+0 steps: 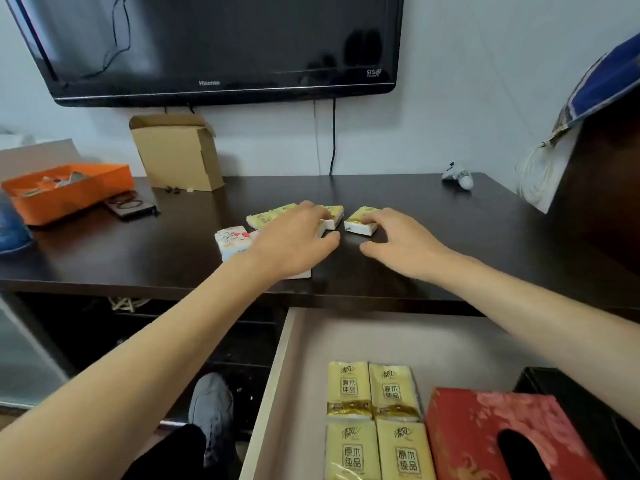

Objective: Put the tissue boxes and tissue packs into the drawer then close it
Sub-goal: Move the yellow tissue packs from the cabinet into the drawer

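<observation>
Several small yellow tissue packs (266, 218) lie on the dark tabletop (433, 220), with a white patterned pack (231, 241) at their left. My left hand (294, 242) lies over the middle of the group, fingers spread and touching one pack (335, 216). My right hand (398, 239) reaches the rightmost yellow pack (360, 223), fingertips on it, thumb apart. Below the table edge the drawer (277, 375) stands pulled out. Inside it lie several yellow packs (372, 424) and a red tissue box (498, 434).
An orange tray (65, 192) and an open cardboard box (176, 150) stand at the back left. A black television (221, 46) hangs on the wall. A small white toy (459, 176) sits at the back right. My shoe (211, 410) is on the floor left of the drawer.
</observation>
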`<state>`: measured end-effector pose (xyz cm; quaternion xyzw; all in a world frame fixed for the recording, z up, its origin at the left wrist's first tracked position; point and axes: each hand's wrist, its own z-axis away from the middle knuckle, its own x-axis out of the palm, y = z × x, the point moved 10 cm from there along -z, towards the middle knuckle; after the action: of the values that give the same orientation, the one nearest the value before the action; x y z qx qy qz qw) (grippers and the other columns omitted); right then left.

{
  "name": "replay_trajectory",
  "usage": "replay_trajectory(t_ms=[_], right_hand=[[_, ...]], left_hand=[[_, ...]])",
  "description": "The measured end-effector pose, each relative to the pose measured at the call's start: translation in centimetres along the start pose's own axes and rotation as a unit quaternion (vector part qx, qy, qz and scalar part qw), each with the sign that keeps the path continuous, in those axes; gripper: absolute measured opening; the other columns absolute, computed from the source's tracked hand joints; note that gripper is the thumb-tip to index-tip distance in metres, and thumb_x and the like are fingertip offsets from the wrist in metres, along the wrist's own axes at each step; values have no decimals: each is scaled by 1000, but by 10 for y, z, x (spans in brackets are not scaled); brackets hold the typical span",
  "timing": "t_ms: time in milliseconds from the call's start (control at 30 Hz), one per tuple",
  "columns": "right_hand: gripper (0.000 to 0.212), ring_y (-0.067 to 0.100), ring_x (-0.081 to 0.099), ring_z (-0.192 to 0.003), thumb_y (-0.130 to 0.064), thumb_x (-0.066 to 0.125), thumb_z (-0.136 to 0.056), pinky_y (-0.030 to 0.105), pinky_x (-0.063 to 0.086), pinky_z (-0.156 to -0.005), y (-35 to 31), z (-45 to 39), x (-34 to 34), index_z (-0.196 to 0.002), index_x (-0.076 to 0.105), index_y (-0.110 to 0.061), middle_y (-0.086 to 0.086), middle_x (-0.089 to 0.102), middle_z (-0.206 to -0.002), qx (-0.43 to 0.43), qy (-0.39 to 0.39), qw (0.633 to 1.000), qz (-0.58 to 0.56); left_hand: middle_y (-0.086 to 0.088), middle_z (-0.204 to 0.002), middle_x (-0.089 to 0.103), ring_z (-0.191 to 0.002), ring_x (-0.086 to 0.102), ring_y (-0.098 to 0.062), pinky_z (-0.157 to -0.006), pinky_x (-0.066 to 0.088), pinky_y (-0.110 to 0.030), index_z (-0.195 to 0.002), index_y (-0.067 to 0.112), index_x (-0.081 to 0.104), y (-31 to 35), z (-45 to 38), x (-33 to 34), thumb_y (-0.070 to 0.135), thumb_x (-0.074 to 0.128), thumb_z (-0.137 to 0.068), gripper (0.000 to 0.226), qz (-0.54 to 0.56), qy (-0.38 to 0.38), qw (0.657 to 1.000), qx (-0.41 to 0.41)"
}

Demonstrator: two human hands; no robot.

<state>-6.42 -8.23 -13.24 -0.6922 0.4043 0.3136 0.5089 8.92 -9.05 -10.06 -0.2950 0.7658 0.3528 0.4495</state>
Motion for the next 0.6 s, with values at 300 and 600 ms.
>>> replay_trajectory(t_ms=[300, 600], right_hand=[[58, 28, 44, -143, -42, 52, -102, 45, 45, -109, 38, -36, 30, -154, 44, -17, 5, 47, -159, 21, -49, 992, 110], [23, 15, 55, -105, -44, 67, -94, 41, 50, -81, 55, 40, -21, -106, 64, -25, -10, 54, -115, -58, 36, 995, 70]], left_hand=[[-8, -100, 68, -85, 54, -26, -74, 38, -36, -74, 17, 53, -13, -49, 57, 48, 49, -90, 35, -206, -112, 971, -47], [1, -112, 65, -104, 60, -21, -83, 50, -39, -107, 17, 67, 48, 2, 46, 43, 56, -90, 33, -53, -40, 995, 76]])
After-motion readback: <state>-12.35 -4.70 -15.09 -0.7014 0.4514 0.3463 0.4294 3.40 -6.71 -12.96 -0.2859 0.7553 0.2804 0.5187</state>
